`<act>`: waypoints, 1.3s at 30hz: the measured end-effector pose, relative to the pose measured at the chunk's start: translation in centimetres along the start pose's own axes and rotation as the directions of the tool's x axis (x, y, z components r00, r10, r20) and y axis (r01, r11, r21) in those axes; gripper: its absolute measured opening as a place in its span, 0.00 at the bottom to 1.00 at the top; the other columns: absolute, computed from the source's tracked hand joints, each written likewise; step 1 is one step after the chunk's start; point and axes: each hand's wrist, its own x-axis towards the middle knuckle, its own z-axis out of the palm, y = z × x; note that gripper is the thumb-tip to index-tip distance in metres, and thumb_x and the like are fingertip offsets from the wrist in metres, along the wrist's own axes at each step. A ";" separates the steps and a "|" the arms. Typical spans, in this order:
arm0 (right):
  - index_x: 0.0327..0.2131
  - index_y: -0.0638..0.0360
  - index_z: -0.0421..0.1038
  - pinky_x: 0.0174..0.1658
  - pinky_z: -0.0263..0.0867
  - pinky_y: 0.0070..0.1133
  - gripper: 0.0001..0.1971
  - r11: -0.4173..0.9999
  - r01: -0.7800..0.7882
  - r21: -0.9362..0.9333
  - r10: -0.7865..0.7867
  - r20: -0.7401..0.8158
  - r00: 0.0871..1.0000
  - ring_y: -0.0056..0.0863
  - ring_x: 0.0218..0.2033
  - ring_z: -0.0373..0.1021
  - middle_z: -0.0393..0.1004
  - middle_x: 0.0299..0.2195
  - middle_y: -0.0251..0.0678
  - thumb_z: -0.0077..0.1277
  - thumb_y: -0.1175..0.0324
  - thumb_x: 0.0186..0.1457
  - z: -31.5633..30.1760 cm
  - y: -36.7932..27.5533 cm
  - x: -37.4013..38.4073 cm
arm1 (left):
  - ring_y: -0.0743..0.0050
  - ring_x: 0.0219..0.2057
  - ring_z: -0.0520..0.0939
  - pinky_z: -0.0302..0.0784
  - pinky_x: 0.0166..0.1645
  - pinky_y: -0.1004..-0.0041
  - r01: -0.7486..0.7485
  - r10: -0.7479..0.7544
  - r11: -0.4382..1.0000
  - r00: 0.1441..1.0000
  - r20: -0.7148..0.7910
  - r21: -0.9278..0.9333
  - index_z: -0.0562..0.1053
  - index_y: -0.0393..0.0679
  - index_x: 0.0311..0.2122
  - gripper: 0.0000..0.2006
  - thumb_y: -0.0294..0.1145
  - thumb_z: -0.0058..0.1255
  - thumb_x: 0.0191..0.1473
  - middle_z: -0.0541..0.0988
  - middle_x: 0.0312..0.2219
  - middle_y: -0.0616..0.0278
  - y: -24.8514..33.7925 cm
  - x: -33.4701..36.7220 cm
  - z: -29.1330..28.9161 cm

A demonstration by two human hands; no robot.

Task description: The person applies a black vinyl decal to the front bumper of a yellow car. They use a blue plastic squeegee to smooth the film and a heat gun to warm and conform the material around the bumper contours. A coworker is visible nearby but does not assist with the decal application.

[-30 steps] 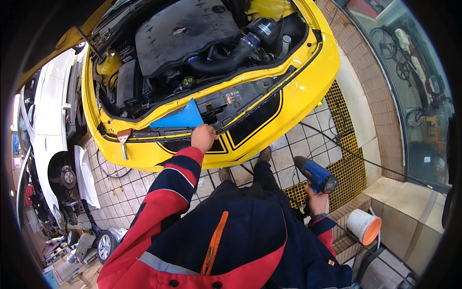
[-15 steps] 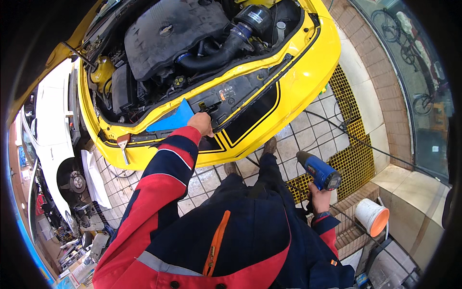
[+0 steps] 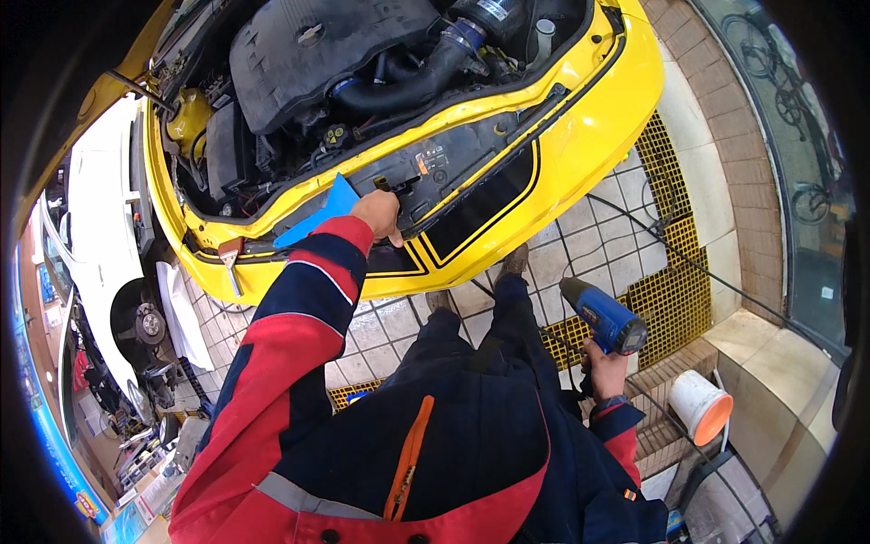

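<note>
My left hand [image 3: 379, 216] reaches to the front edge of a yellow car [image 3: 594, 113] whose engine bay is exposed. Its fingers are curled, with one digit pointing down near a black stripe panel [image 3: 480, 208] edged in yellow; whatever they may grip is hidden. Beside the wrist a blue sheet [image 3: 319, 214] lies over the front panel, partly covered by the sleeve. Low on the right, away from the car, my right hand [image 3: 605, 370] is wrapped round the handle of a blue heat gun [image 3: 605, 317], its dark nozzle pointing up and left.
A wood-handled brush [image 3: 232, 263] rests on the car's left front edge. Cables [image 3: 675, 258] run across the tiled floor and yellow grating [image 3: 675, 313]. A white bucket [image 3: 696, 399] stands on the right ledge. A white car [image 3: 104, 218] with an exposed wheel hub is at left.
The car's front now appears slightly higher and further right in view. My left hand stays at the same edge with its fingers curled, and the heat gun has barely moved.
</note>
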 end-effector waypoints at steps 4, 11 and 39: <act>0.45 0.63 0.73 0.21 0.63 0.21 0.12 1.000 -0.011 -0.018 0.011 0.037 0.999 0.19 0.18 0.69 0.75 0.23 0.28 0.65 0.74 0.61 -0.1 0.1 0.1 | 0.41 0.45 0.89 0.85 0.49 0.53 0.022 -0.024 0.999 0.999 0.038 0.032 0.86 0.35 0.41 0.28 0.41 0.84 0.34 0.88 0.39 0.43 0.5 0.2 -0.7; 0.43 0.62 0.74 0.22 0.64 0.22 0.11 0.997 0.033 -0.072 -0.030 0.029 0.999 0.19 0.18 0.69 0.76 0.24 0.29 0.66 0.74 0.60 0.1 0.2 1.1 | 0.57 0.22 0.89 0.84 0.29 0.60 -0.070 0.071 0.994 0.997 0.009 -0.087 0.82 0.31 0.28 0.15 0.31 0.79 0.44 0.85 0.21 0.49 -0.3 -0.1 -0.5; 0.42 0.63 0.74 0.21 0.63 0.25 0.12 0.934 -0.072 -0.349 0.081 0.012 0.997 0.21 0.17 0.68 0.74 0.22 0.29 0.67 0.71 0.58 -2.1 2.2 2.2 | 0.39 0.70 0.65 0.55 0.77 0.46 -0.225 -0.074 0.934 0.642 -0.763 -0.279 0.67 0.32 0.67 0.35 0.24 0.56 0.52 0.69 0.65 0.42 4.3 -10.2 17.8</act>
